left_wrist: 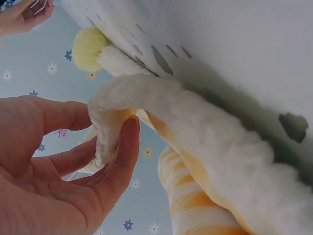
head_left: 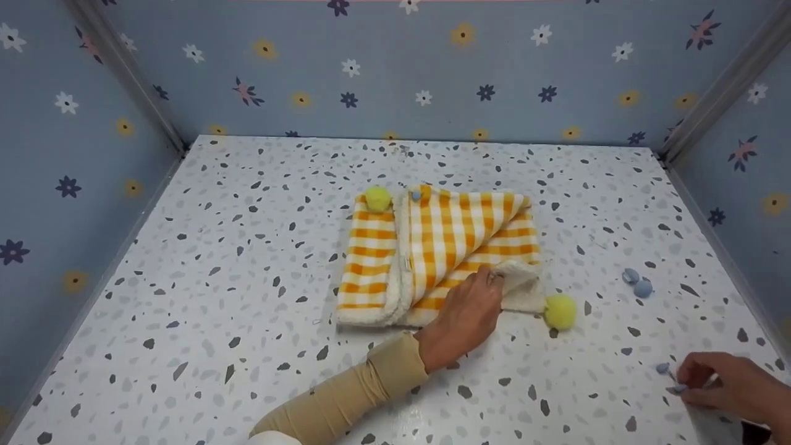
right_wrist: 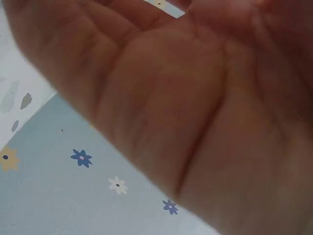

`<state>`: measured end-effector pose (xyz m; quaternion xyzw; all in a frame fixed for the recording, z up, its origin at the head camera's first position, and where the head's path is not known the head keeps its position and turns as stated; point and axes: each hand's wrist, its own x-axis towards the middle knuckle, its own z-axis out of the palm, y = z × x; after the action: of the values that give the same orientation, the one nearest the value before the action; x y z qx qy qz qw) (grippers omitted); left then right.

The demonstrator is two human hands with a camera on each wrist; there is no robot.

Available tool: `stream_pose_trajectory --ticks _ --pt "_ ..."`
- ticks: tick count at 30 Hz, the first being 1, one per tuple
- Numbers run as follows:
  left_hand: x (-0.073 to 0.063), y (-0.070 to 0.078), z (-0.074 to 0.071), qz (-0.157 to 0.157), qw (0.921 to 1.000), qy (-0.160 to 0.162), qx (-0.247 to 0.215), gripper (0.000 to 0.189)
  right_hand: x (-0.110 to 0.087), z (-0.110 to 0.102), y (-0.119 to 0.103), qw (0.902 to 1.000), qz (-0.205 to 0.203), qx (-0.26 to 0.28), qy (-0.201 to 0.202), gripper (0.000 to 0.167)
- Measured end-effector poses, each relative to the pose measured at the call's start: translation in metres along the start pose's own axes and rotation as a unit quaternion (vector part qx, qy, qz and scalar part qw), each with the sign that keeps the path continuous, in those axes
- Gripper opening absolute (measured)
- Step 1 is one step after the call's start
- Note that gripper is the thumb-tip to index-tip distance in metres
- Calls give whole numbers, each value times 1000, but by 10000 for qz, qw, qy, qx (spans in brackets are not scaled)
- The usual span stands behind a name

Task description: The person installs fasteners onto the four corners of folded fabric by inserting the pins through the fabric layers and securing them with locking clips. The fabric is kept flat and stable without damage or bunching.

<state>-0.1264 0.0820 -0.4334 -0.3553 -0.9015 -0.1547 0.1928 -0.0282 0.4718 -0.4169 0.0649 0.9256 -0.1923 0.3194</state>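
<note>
A yellow-and-white checked blanket [head_left: 457, 228] with white fleece lining and yellow pom-poms lies folded on the table. My left hand [head_left: 466, 312] grips its near right edge, the fleece turned up beside the fingers. In the left wrist view, the thumb and fingers of the left hand [left_wrist: 68, 166] close round the fleecy edge [left_wrist: 110, 127]. At the table's right side my right hand [head_left: 735, 383] pinches a small pale blue clip [head_left: 680, 388] in its fingertips, with another blue knob [head_left: 663, 368] right beside it. The right wrist view shows mostly palm [right_wrist: 161, 98].
Two blue round pieces [head_left: 637, 283] lie right of the blanket. A blue knob [head_left: 416, 196] sits on the blanket's far edge, near a yellow pom-pom [head_left: 378, 199]; another pom-pom [head_left: 560, 311] lies at its near right corner. Flowered blue panels [head_left: 395, 74] wall the speckled table [head_left: 247, 278].
</note>
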Motion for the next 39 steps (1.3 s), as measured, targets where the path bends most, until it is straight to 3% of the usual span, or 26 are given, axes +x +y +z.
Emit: stream_pose_trajectory --ticks 9,19,27,33,39 --pt "0 -1 0 -56 10000 -18 4 18 2 3 -11 9995 -42 223 212 8" --pt "-2 1 1 6 9998 67 163 18 -1 10 -24 9988 -402 207 209 31" --pt "-2 1 3 1 9996 39 272 13 -1 13 -31 9980 -475 331 246 12" --pt "-1 1 2 -32 9998 -31 215 14 2 9 -32 9979 -447 236 397 13" --pt "-1 0 2 8 9997 48 222 15 5 2 -34 9950 -703 -120 694 18"
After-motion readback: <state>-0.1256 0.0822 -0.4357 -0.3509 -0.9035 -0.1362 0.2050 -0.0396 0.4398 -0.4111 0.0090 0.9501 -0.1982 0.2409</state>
